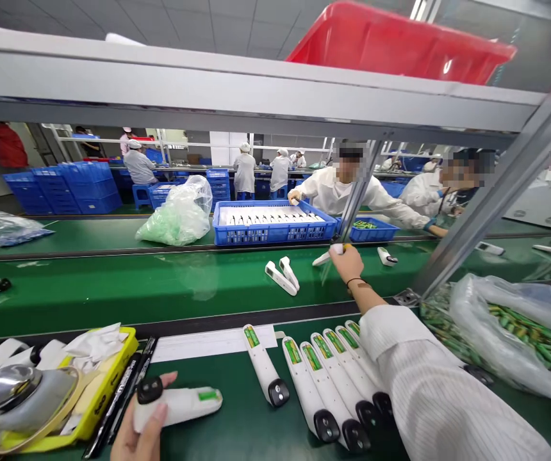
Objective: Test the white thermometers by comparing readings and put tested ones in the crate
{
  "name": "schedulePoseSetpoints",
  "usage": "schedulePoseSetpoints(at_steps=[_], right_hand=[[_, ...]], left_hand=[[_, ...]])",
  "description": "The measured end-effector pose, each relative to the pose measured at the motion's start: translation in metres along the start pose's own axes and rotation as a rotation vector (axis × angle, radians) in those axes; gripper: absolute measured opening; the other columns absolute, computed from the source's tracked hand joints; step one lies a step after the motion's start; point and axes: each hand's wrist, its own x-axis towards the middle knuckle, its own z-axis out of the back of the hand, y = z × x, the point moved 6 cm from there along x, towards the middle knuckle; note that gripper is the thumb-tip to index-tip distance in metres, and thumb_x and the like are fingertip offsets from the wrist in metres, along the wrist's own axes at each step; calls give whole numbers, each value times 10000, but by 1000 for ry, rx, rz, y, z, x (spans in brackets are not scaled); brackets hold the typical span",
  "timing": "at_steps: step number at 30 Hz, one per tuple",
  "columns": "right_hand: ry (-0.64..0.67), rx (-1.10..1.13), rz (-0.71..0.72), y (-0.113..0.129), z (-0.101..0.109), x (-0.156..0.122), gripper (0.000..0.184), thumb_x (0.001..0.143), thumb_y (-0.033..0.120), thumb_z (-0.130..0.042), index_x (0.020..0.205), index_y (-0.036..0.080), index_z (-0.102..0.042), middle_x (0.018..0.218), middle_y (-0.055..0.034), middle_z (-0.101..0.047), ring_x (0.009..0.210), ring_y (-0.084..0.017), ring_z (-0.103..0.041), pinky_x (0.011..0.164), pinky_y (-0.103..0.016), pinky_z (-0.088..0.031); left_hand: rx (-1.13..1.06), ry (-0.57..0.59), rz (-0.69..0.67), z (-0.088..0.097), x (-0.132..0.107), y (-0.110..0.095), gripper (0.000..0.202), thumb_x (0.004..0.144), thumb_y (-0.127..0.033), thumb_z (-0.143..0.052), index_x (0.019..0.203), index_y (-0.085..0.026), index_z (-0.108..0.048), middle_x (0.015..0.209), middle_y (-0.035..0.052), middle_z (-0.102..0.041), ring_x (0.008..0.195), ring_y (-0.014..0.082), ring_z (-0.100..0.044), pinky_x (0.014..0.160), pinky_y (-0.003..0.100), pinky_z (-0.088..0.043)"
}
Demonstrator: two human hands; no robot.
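Observation:
My left hand (143, 426) is closed around the head end of a white handheld thermometer (184, 406); its battery slot faces up and shows green. Farther off, my right hand (347, 262) reaches over the conveyor belt, its fingers closed on another white thermometer (322, 258). Left of that hand, two thermometers (280, 279) lie close together on the belt. Between my arms, several thermometers (307, 390) rest in a slanted row on the green bench, black heads towards me, green batteries in their open slots. One thermometer (262, 365) lies apart from the row.
A yellow tray (112, 378) with a metal-topped bottle (11, 397) stands at left. Clear bags (525, 333) of green batteries sit at right, beside a slanted metal post (496, 186). Across the green belt (88, 288), a co-worker (333, 189) reaches to a blue crate (275, 234).

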Motion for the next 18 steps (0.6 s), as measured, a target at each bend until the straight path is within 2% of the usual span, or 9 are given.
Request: schedulePoseSetpoints(at_steps=[2, 5, 7, 9, 10, 12, 14, 16, 18], right_hand=[[41, 190, -35, 17, 9, -15, 291, 884, 407, -434, 978, 150, -534, 884, -112, -622, 931, -256, -608, 820, -367, -486], [246, 472, -103, 38, 13, -52, 301, 924, 417, -368, 866, 161, -514, 648, -33, -555, 630, -187, -595, 639, -325, -525], [420, 628, -131, 49, 16, -87, 226, 893, 362, -477, 793, 163, -515, 590, -8, -519, 554, -166, -563, 601, -323, -528], [572, 761, -133, 56, 22, -129, 132, 831, 260, -589, 769, 158, -532, 610, -10, -533, 578, -156, -573, 627, -311, -534], [629, 819, -127, 57, 26, -151, 107, 809, 228, -619, 781, 155, -546, 644, -17, -552, 607, -151, -583, 648, -299, -535], [706, 923, -110, 57, 35, -195, 132, 802, 255, -650, 822, 162, -559, 711, -19, -576, 636, -135, -585, 657, -277, -530], [802, 1053, -83, 56, 40, -238, 215, 807, 352, -666, 855, 181, -545, 734, -3, -577, 606, -118, -565, 608, -264, -513], [923, 1178, -59, 57, 42, -277, 287, 793, 419, -686, 859, 193, -521, 720, 15, -570, 572, -107, -547, 560, -253, -486], [1034, 1213, -36, 58, 41, -309, 320, 781, 442, -701, 824, 179, -525, 690, 15, -567, 558, -103, -545, 543, -244, -467]], left_hand=[[-214, 5, 58, -2, -4, -5, 549, 644, -587, -721, 1018, -214, -572, 1051, 29, -646, 1051, 220, -574, 774, 240, -543], [-436, 124, 154, -16, -13, -6, 294, 798, -435, -641, 975, -216, -554, 779, -13, -607, 818, 147, -607, 795, 263, -564], [-523, 229, 232, -27, -22, -4, 150, 883, -238, -528, 1029, -206, -543, 837, 6, -615, 852, 138, -620, 876, 329, -557], [-520, 290, 301, -33, -31, -2, 243, 875, -88, -478, 1093, -185, -527, 1034, 58, -622, 1001, 169, -616, 913, 361, -546], [-494, 316, 313, -34, -36, -2, 282, 868, -59, -484, 1121, -179, -517, 1113, 75, -605, 1045, 178, -605, 911, 345, -546], [-438, 388, 285, -38, -45, -7, 332, 879, -105, -532, 1196, -195, -488, 1157, 74, -589, 998, 152, -615, 861, 263, -551], [-392, 492, 224, -42, -56, -14, 413, 901, -245, -556, 1293, -233, -427, 1069, 52, -609, 821, 102, -615, 745, 194, -548], [-351, 604, 178, -47, -68, -19, 537, 898, -356, -555, 1379, -273, -331, 962, 30, -612, 718, 94, -587, 712, 217, -547], [-295, 682, 134, -50, -78, -20, 650, 886, -375, -570, 1434, -316, -226, 920, 18, -602, 728, 115, -593, 747, 277, -551]])
